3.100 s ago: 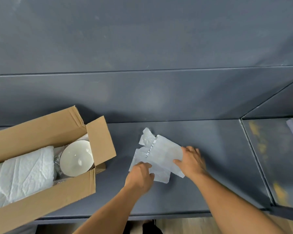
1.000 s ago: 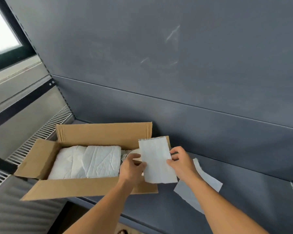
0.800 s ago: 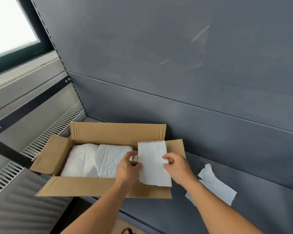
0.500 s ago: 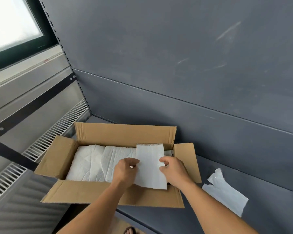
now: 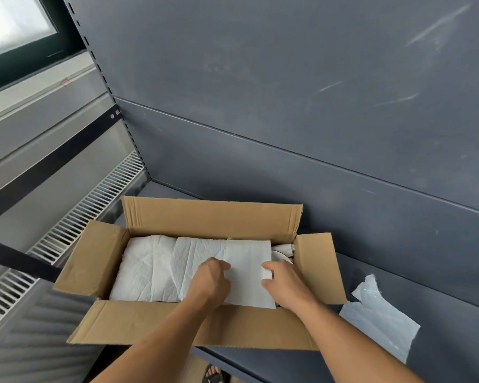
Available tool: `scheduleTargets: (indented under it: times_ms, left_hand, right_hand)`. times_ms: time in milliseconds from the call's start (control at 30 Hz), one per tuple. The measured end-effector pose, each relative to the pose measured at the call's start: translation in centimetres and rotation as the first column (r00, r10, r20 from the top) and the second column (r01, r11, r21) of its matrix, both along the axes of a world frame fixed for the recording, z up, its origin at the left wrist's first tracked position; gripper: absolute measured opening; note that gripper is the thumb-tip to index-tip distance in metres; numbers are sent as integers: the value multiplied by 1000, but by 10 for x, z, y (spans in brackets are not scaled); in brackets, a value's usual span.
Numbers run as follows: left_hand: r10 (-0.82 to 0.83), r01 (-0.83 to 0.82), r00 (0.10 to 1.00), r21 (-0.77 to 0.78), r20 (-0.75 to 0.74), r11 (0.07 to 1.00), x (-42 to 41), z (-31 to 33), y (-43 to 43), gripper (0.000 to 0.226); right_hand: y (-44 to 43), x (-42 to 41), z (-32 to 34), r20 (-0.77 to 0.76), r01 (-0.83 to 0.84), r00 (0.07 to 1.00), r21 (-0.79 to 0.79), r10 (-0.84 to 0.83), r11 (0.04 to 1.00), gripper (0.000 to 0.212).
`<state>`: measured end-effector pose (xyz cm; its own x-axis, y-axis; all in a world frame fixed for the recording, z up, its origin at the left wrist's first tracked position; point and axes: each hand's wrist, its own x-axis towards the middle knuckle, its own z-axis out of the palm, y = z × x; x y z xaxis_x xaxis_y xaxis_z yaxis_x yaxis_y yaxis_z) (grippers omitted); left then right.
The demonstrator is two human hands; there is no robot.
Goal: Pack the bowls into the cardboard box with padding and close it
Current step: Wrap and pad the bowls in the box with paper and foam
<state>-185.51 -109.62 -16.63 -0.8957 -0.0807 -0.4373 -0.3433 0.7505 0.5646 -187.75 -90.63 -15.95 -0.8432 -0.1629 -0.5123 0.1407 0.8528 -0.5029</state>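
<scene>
Bowl (image 5: 281, 257) mostly under padding sheet (image 5: 246, 275)

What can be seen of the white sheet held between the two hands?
The white sheet is a thin rectangle, paper or foam by its look, with a rougher far edge. It lies nearly flat over the right part of the open cardboard box, overlapping the crinkled white padding and covering most of a bowl, whose rim peeks out at its right. Its near edge reaches the box's front wall. The left hand pinches its left edge, the right hand its right edge.
</scene>
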Motion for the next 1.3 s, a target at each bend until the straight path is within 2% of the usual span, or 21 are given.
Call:
scheduleTargets:
  times_ms: [67, 133, 233, 333, 467, 667, 833, 967, 1100, 1233, 1300]
  left_hand:
    - [-76, 75, 997, -56, -9, 996, -1, 0, -1, 53]
    - [-161, 161, 987, -105, 9, 981, -1, 1, 0, 65]
    - [-236, 242, 970, -149, 54, 959, -1, 4, 0, 72]
    - [-269, 270, 963, -182, 29, 945, 1, 4, 0, 68]
    - [-258, 251, 966, -188, -14, 950, 1, 5, 0, 66]
    - [-222, 217, 975, -175, -12, 960, 3, 3, 1, 71]
    - [-130, 119, 988, -120, -88, 986, 9, 7, 11, 65]
    - [-72, 61, 988, -85, -135, 995, 17, 15, 32, 48]
    - [-59, 58, 988, -14, -142, 998, 25, 26, 69, 32]
    - [-103, 111, 987, 61, -119, 992, 33, 37, 121, 17]
    - [-182, 190, 978, 71, -105, 979, 38, 41, 148, 18]
  right_hand:
    - [0, -1, -1, 9, -24, 1000, 45, 23, 999, 24]
    - [0, -1, -2, 12, -34, 999, 84, 33, 996, 55]
    - [1, 0, -1, 65, -56, 997, 87, 50, 995, 82]
    - [2, 2, -2, 77, -94, 993, 111, 86, 989, 94]
    - [1, 3, -6, 49, -109, 993, 153, 103, 982, 98]
    - [3, 6, -5, -9, -76, 997, 121, 77, 990, 87]
    - [11, 9, 8, -143, -6, 990, 15, 8, 1000, 58]
    - [32, 17, 24, -252, 94, 961, -107, -118, 990, 41]
    - [73, 31, 33, -345, 230, 901, -136, -263, 964, 24]
    - [126, 49, 32, -317, 429, 828, -172, -462, 887, 18]
    - [155, 60, 27, -270, 523, 792, -162, -547, 837, 20]
